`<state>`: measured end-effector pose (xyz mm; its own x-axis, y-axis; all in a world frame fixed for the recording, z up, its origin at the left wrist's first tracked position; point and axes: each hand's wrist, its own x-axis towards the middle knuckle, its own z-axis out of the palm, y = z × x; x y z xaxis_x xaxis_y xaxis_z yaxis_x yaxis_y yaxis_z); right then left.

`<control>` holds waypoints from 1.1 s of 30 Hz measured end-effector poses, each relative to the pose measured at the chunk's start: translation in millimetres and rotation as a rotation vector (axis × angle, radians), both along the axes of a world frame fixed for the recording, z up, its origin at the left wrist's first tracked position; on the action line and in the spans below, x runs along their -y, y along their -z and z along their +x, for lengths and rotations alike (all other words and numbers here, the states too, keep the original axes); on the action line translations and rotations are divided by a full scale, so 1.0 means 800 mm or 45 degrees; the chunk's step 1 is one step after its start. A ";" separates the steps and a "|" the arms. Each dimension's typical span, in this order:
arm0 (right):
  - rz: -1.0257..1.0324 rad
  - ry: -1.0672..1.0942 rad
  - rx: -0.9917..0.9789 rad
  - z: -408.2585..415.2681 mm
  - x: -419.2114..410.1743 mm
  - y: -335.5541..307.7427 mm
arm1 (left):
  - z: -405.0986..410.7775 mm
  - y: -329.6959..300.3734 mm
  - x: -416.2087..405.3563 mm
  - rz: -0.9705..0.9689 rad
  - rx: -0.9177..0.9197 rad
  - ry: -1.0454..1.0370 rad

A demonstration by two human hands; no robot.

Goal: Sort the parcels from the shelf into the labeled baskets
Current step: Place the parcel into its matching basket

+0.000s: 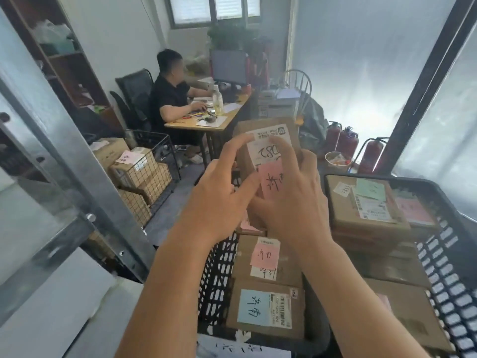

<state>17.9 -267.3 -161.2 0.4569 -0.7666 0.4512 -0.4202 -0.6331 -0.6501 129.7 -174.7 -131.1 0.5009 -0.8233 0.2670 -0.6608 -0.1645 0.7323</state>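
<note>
I hold a brown cardboard parcel (265,140) upright in front of me, above a black plastic basket (219,270). It carries a white label and a pink note with handwriting. My left hand (222,192) grips its left edge with the thumb on the pink note. My right hand (294,200) grips its right side, with the index finger lying on the white label. Inside the basket lie parcels with a pink note (265,254) and a blue note (254,307). A second black basket (444,244) to the right holds several parcels, one with a green note (370,189).
A metal shelf frame (51,161) stands at my left. A wire basket (152,174) full of boxes sits on the floor beyond it. A person sits at a desk (206,122) further back. Red fire extinguishers (346,143) stand by the glass wall at the right.
</note>
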 end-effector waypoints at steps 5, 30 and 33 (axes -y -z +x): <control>0.167 0.199 -0.172 0.019 0.009 0.062 | 0.059 0.043 0.015 0.078 0.036 -0.059; 0.509 0.392 -0.696 0.107 0.094 0.250 | 0.190 0.208 0.066 0.446 0.060 -0.346; 0.524 0.450 -0.743 0.114 0.120 0.268 | 0.190 0.212 0.072 0.436 0.054 -0.343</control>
